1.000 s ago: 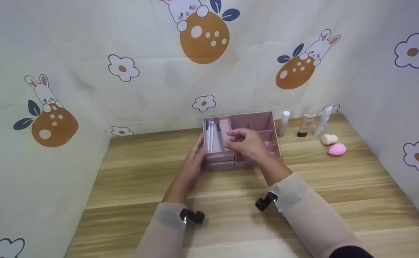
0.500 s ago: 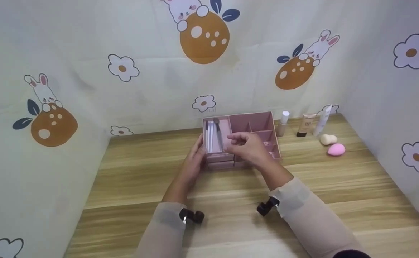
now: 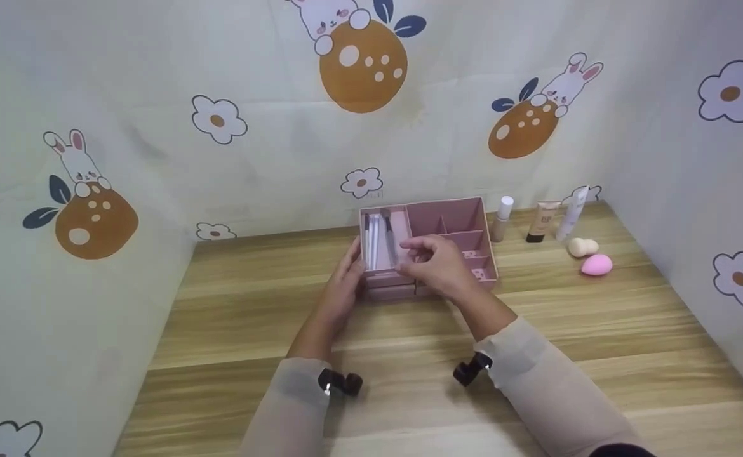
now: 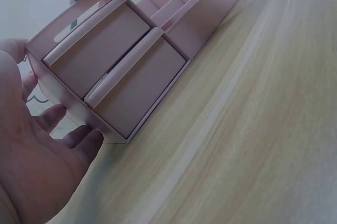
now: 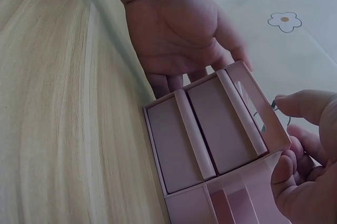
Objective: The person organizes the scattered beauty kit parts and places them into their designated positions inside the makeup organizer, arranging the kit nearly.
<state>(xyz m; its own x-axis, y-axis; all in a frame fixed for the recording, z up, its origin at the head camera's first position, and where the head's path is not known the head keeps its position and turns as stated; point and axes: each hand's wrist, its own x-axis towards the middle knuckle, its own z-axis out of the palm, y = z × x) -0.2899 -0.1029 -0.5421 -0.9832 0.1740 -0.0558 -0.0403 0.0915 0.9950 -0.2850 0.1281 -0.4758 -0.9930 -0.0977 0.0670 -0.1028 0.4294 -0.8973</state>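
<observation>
A pink makeup organizer (image 3: 446, 209) with open compartments and two drawers (image 5: 218, 121) stands against the back wall. My left hand (image 3: 343, 279) rests on its left side, fingers spread along the panel in the left wrist view. Several slim brushes (image 3: 373, 247) lean in the left compartment, with one larger makeup brush (image 3: 390, 238), bristles up, to their right. Over that compartment's right edge hovers my right hand (image 3: 441, 270), its thumb and index finger bent but apart. The thumb tip is right at the larger brush's handle end. The other fingers (image 5: 300, 155) are loosely curled.
Right of the organizer stand a white-capped bottle (image 3: 503, 219), a beige tube (image 3: 542, 222) and a white tube (image 3: 573, 214). A cream sponge (image 3: 583, 247) and a pink sponge (image 3: 597, 264) lie in front of them. Patterned cloth walls (image 3: 270, 165) border the wooden table (image 3: 238, 304).
My right hand has shifted slightly left and down at the compartment's edge. The larger brush's handle end has swung a little left. The left hand has stayed on the organizer's side.
</observation>
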